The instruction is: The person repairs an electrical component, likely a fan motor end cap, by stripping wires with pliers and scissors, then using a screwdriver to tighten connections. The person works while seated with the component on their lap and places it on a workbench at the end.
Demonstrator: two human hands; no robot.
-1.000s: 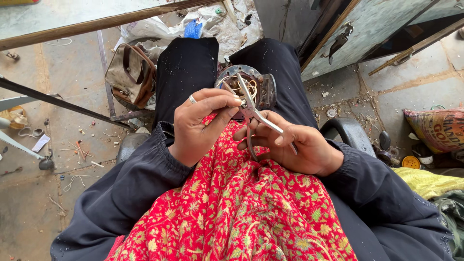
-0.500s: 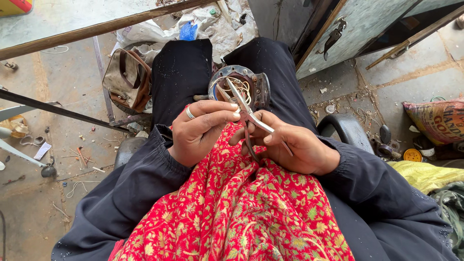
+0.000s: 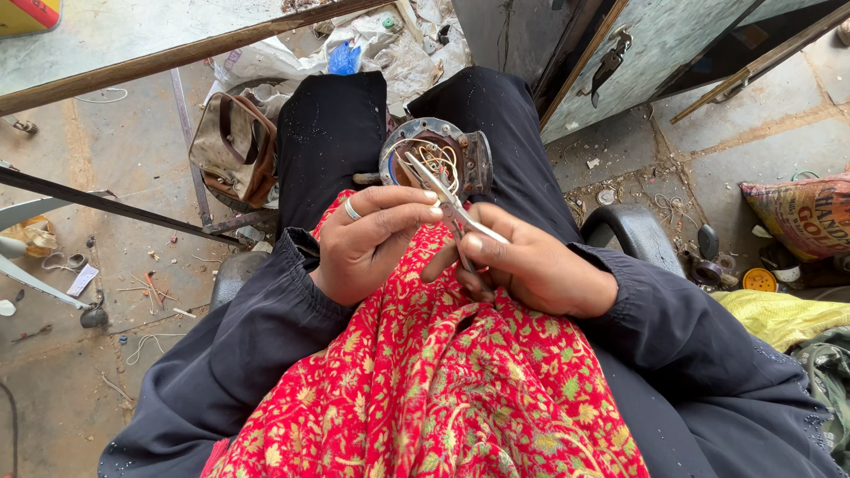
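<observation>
The right hand (image 3: 531, 265) is gripping a pair of scissors (image 3: 452, 205), fingers curled shut around handles that are lying hidden inside the grip; only the blades are showing. The left hand (image 3: 372, 239), wearing a ring, is pinching thin wires (image 3: 434, 159) between thumb and fingertips, palm partly concealed. The blades are pointing into a round metal motor housing (image 3: 436, 158) resting on the lap between the knees, above red patterned cloth (image 3: 425, 381). Wire detail is proving hard to resolve.

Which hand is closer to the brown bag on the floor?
Left. The left hand is just right of the brown bag; the right hand, holding scissors, lies farther away, past the left hand.
</observation>
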